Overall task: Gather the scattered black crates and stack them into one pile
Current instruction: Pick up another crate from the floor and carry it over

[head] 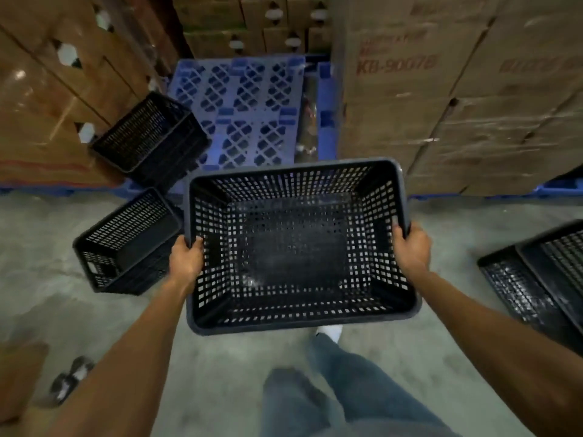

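I hold a black perforated crate (296,247) in the air in front of me, its open top facing up. My left hand (186,260) grips its left rim and my right hand (411,249) grips its right rim. A second black crate (126,244) lies tipped on the concrete floor to the left. A third black crate (151,137) leans tilted on the edge of the blue pallet behind it. At the right edge, two more black crates (542,279) lie nested, partly cut off by the frame.
A blue plastic pallet (246,111) lies ahead between tall stacks of cardboard boxes, one stack on the left (47,105) and one on the right (457,89). My legs and a white shoe (329,332) show below the held crate. Small dark objects (71,380) lie on the floor at lower left.
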